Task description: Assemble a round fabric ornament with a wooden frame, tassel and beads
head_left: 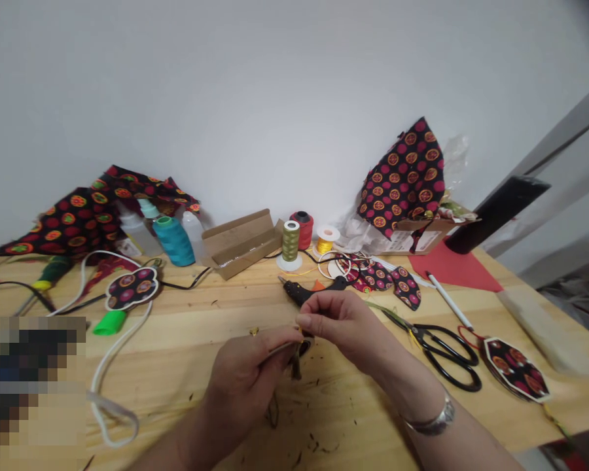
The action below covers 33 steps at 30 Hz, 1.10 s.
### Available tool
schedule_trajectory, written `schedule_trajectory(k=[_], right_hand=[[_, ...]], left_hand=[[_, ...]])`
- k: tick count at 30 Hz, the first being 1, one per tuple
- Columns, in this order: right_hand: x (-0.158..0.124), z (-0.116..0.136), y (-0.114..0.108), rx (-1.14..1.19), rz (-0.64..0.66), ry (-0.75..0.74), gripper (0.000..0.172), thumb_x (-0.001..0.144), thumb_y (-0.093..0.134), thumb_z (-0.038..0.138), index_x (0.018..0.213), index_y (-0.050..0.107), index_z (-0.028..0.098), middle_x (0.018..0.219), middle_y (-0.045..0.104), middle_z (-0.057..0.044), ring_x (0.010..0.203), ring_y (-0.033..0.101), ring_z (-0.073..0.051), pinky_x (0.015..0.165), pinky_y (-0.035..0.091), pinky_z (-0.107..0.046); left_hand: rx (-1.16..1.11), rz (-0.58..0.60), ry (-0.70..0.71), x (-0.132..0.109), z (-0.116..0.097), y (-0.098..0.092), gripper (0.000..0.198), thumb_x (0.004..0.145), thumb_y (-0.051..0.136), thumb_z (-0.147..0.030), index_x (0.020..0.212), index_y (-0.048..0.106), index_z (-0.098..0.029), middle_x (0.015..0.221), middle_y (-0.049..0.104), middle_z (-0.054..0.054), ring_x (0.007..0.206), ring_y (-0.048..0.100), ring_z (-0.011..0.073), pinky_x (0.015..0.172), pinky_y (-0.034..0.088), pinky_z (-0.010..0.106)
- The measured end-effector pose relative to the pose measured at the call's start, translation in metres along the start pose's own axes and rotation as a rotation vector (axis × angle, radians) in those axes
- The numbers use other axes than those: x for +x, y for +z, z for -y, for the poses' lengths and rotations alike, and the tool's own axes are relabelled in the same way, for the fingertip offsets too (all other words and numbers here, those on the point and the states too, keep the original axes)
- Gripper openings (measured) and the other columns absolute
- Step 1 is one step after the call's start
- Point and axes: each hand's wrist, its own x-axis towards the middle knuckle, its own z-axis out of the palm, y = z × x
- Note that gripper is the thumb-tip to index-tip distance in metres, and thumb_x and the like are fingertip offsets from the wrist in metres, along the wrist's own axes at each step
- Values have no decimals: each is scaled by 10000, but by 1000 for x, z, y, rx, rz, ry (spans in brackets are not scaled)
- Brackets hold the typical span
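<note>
My left hand (250,369) is closed around a small flat piece (287,345), seen mostly edge-on, with dark cord or thread hanging below it. Most of this piece is hidden by my fingers. Close against it, my right hand (338,324) has thumb and forefinger pinched together at its upper edge; what lies between them is too small to make out. A black glue gun (297,291) lies just beyond my right hand. To the right rest black-handled scissors (444,350) and an octagonal piece covered in patterned fabric (515,369).
Along the wall stand a teal thread cone (174,241), an open cardboard box (245,245), and green (290,242), red (303,230) and yellow (325,242) spools. A flower-shaped fabric piece (132,288) and white cord (110,353) lie left. A white pen (449,301) lies right.
</note>
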Motion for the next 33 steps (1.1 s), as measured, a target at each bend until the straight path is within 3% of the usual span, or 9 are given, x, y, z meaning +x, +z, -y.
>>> schedule_trajectory(k=[4, 7, 9, 12, 15, 24, 28, 30, 33], right_hand=[[6, 5, -23, -178, -185, -180, 147, 805, 602, 296, 797, 659, 160, 729, 650, -8, 658, 557, -129, 632, 437, -271], [13, 3, -43, -598, -324, -363, 117, 844, 567, 186, 809, 674, 157, 795, 675, -45, 756, 588, -168, 722, 458, -325], [18, -4, -51, -929, -256, -454, 174, 816, 550, 64, 873, 688, 151, 891, 688, -80, 880, 583, -206, 821, 452, -372], [26, -22, -54, -1261, -47, -482, 408, 745, 513, -56, 1088, 634, 130, 1117, 635, -129, 1053, 515, -241, 887, 438, -387], [32, -37, -49, -1426, 26, -496, 382, 783, 508, -32, 1104, 603, 154, 1123, 596, -116, 1023, 497, -234, 867, 439, -370], [39, -34, -41, -1453, 24, -528, 246, 798, 487, -41, 910, 600, 147, 1016, 576, -126, 929, 483, -235, 810, 426, -373], [32, -29, -46, -1378, 21, -544, 244, 780, 521, 0, 981, 561, 131, 1013, 566, -117, 930, 503, -210, 823, 456, -327], [27, -23, -50, -1263, -6, -568, 305, 776, 509, 9, 1056, 527, 129, 1064, 552, -121, 973, 510, -202, 841, 461, -310], [18, -12, -55, -903, -79, -632, 397, 706, 484, -18, 1057, 524, 164, 1040, 571, -86, 931, 539, -190, 815, 465, -310]], left_hand=[[-100, -60, -152, 0, -2, -1, 261, 815, 601, -70, 923, 687, -292, 785, 769, -74, 656, 708, 85, 626, 544, 130], [-232, -109, -278, 2, -8, 0, 227, 798, 602, -98, 860, 705, -290, 703, 748, -82, 580, 681, 83, 557, 536, 126], [-332, -180, -374, 4, -15, 3, 197, 781, 599, -117, 818, 706, -278, 664, 738, -79, 551, 670, 91, 522, 533, 135], [-407, -266, -501, 7, -22, 5, 147, 746, 607, -137, 788, 700, -243, 661, 742, -55, 558, 680, 118, 531, 552, 176], [-399, -275, -546, 9, -25, 4, 111, 710, 629, -150, 755, 701, -222, 650, 737, -45, 560, 674, 126, 549, 557, 197], [-431, -283, -562, 9, -26, 1, 105, 657, 668, -144, 701, 710, -230, 632, 724, -58, 548, 656, 109, 533, 533, 166], [-480, -321, -590, 10, -27, -1, 123, 644, 666, -122, 694, 705, -227, 625, 723, -61, 532, 654, 103, 516, 531, 152], [-496, -347, -591, 10, -27, -2, 130, 629, 673, -111, 685, 702, -224, 630, 723, -63, 535, 653, 97, 512, 527, 141], [-515, -372, -604, 10, -27, -3, 129, 618, 683, -108, 675, 696, -223, 619, 712, -73, 522, 646, 85, 487, 513, 120]])
